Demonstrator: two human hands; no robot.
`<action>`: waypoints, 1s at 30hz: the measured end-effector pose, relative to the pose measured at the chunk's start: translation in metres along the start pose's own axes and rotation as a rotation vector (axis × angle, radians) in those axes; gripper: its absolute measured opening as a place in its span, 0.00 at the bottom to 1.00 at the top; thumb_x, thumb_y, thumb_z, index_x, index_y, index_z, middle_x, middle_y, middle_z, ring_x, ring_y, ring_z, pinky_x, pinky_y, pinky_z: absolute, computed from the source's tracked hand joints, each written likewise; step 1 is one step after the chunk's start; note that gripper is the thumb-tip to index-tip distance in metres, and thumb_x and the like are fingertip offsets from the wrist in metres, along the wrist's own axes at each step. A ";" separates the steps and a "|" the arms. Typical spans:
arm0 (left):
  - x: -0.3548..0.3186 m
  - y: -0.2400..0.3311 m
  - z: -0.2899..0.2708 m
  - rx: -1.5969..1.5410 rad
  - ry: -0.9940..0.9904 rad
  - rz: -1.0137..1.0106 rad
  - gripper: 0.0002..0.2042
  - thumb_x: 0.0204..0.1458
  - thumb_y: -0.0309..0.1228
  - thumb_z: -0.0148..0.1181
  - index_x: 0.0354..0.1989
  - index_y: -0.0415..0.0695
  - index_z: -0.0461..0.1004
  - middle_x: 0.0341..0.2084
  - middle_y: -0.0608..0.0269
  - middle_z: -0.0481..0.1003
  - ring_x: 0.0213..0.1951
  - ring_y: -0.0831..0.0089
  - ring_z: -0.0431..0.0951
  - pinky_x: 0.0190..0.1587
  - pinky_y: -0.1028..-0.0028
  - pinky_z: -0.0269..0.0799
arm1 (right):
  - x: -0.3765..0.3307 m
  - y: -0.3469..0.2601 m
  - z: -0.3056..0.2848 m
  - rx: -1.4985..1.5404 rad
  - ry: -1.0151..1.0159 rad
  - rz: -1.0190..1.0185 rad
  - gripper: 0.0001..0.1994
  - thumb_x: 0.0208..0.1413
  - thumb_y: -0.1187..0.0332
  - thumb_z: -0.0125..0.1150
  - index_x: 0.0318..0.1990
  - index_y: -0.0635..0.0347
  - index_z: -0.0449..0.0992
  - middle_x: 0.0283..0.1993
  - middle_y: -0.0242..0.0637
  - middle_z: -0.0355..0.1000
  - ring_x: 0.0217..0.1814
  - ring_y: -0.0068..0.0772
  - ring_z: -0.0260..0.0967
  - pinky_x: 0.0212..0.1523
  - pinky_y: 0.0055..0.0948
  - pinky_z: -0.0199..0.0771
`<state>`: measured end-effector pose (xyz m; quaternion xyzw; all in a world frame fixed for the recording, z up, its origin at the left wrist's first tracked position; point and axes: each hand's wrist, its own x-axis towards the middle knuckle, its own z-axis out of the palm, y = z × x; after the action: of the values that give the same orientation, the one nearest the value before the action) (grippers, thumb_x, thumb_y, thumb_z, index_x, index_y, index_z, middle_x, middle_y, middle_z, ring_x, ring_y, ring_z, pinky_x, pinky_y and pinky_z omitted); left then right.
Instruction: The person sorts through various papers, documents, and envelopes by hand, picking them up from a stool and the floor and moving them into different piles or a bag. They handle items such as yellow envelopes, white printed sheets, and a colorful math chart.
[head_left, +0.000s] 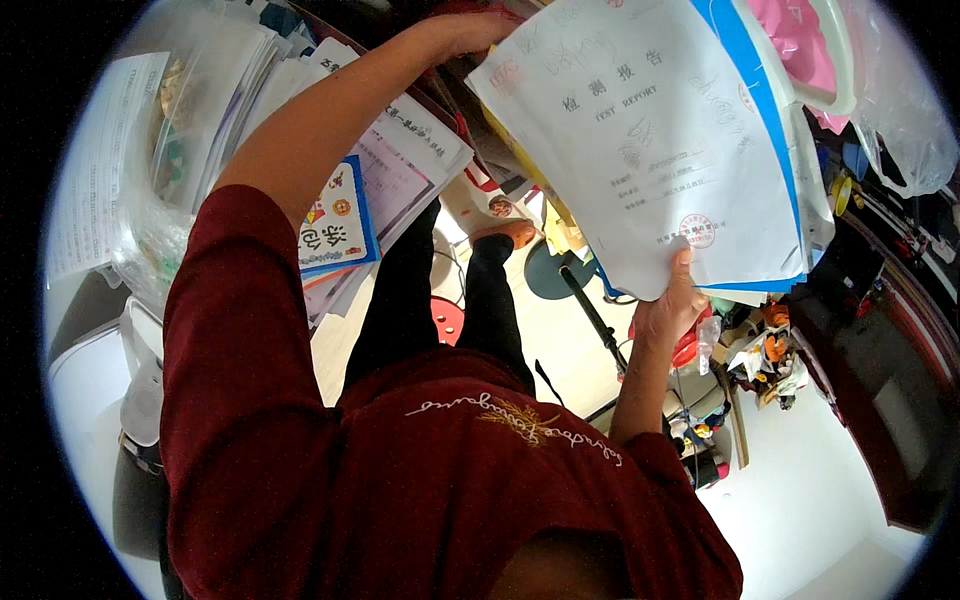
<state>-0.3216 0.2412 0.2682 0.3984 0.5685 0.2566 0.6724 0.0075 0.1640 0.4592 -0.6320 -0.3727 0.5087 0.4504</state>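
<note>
My right hand (672, 308) grips the lower edge of a stack of papers, thumb on top and the other fingers underneath. The top sheet is a white printed report (640, 150) with a round red stamp and faint pen scribbles. Beneath it, a blue folder (782, 150) and more sheets stick out on the right. My left arm reaches up and across to the far side, where my left hand (475, 32) lies beside the upper left corner of the stack. Its fingers are hidden, and something red shows next to it.
On the left, papers (420, 140) lie loosely piled with a blue-edged children's booklet (340, 225), beside upright documents and clear plastic (150, 240). A pink item (790, 40) and a clear plastic bag (905, 110) are at upper right. A red stool (447, 318) and a round dark base (553, 270) stand below.
</note>
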 end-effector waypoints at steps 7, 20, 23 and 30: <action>-0.040 0.042 -0.002 -0.023 -0.169 0.003 0.25 0.52 0.50 0.48 0.52 0.45 0.67 0.48 0.63 0.69 0.48 0.71 0.67 0.46 0.70 0.65 | 0.001 -0.006 -0.026 -0.040 -0.004 0.058 0.16 0.53 0.69 0.54 0.45 0.72 0.66 0.42 0.43 0.68 0.41 0.32 0.67 0.43 0.33 0.71; -0.047 0.034 -0.005 -0.368 -0.195 0.165 0.23 0.50 0.51 0.51 0.46 0.45 0.72 0.40 0.65 0.73 0.43 0.75 0.67 0.45 0.76 0.61 | 0.008 0.034 -0.008 -0.073 0.151 -0.175 0.15 0.46 0.69 0.64 0.35 0.71 0.68 0.36 0.42 0.69 0.35 0.28 0.67 0.34 0.28 0.73; -0.042 0.029 -0.010 -0.385 -0.190 0.102 0.18 0.50 0.41 0.55 0.44 0.43 0.73 0.38 0.67 0.73 0.45 0.74 0.67 0.46 0.74 0.61 | 0.020 0.034 -0.007 -0.053 0.196 -0.200 0.13 0.46 0.70 0.63 0.31 0.73 0.68 0.34 0.44 0.69 0.31 0.28 0.68 0.32 0.28 0.74; -0.043 0.020 -0.006 -0.155 -0.155 0.167 0.18 0.48 0.38 0.53 0.47 0.44 0.71 0.41 0.59 0.72 0.43 0.69 0.71 0.48 0.72 0.62 | 0.009 0.021 0.002 -0.078 0.253 -0.205 0.10 0.48 0.70 0.60 0.26 0.70 0.71 0.32 0.42 0.70 0.29 0.30 0.68 0.31 0.30 0.74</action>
<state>-0.3348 0.2193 0.3083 0.4100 0.4581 0.3234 0.7194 0.0074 0.1659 0.4367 -0.6668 -0.3946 0.3616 0.5185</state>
